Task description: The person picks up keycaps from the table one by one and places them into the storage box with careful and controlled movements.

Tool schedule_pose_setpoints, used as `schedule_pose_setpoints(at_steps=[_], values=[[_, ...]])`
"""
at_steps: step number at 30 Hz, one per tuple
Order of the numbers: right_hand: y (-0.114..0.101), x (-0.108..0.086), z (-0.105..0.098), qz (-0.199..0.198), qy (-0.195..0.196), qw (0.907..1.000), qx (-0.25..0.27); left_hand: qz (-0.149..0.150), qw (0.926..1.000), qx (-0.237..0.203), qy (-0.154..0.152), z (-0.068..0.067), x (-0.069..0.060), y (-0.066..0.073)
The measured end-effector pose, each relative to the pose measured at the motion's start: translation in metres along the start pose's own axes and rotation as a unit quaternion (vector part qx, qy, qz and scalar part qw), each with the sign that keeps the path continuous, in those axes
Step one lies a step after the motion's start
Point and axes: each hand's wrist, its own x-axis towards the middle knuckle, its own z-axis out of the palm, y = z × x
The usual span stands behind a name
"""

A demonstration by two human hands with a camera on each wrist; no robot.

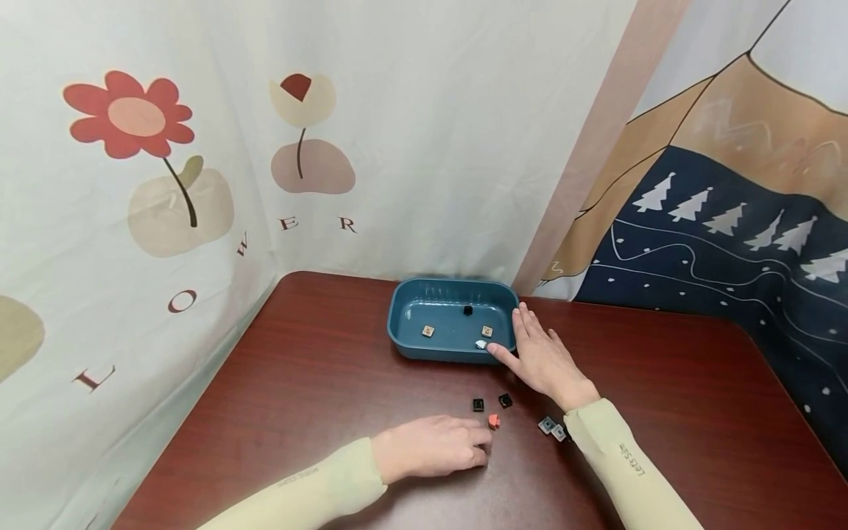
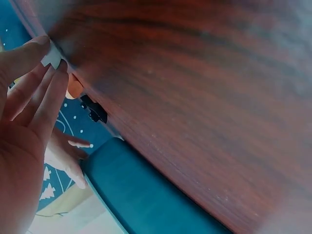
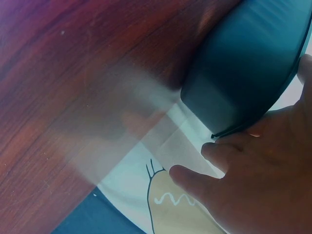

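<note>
My left hand (image 1: 437,445) is low over the table; in the left wrist view its thumb and fingertips pinch a small whitish piece (image 2: 52,57), which the hand hides from the head view. Just beyond those fingers lies a small red-orange piece (image 1: 494,421), shaped like a keycap. Two black keycap-like squares, one nearer the left (image 1: 478,405), sit behind it. My right hand (image 1: 545,361) rests with straight fingers along the right rim of a blue tray (image 1: 457,356), its thumb over the front corner. A small white piece (image 1: 481,344) lies inside beside that thumb.
In the tray are two beige squares, one at left (image 1: 428,332), and a black square (image 1: 467,311). Grey keycap-like pieces (image 1: 547,425) lie beside the right sleeve (image 1: 626,464). Behind the brown table (image 1: 318,331) hangs a printed cloth (image 1: 430,147).
</note>
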Motion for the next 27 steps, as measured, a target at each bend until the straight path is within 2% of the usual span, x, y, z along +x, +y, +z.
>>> schedule_pose_setpoints(at_steps=[4,11,16,19,22,27], values=[[0.0,0.0,0.0,0.0,0.0,1.0,-0.002,-0.007,1.0,-0.004,0.002,-0.001,-0.002,-0.001],[0.001,0.001,0.001,-0.001,0.003,1.0,-0.004,-0.02,0.9987,-0.034,0.033,-0.004,-0.009,-0.008],[0.001,0.001,0.001,-0.001,0.002,1.0,-0.006,-0.057,0.9946,-0.068,0.054,-0.012,-0.016,-0.018],[0.002,0.001,0.001,0.0,0.0,1.0,-0.007,-0.078,0.9919,-0.072,0.068,-0.017,-0.021,-0.025],[0.002,0.001,0.0,0.001,-0.001,1.0,-0.009,-0.09,0.9894,-0.07,0.09,-0.022,-0.027,-0.033],[0.001,0.001,0.001,0.002,0.0,1.0,-0.009,-0.105,0.9812,-0.064,0.149,-0.025,-0.037,-0.045]])
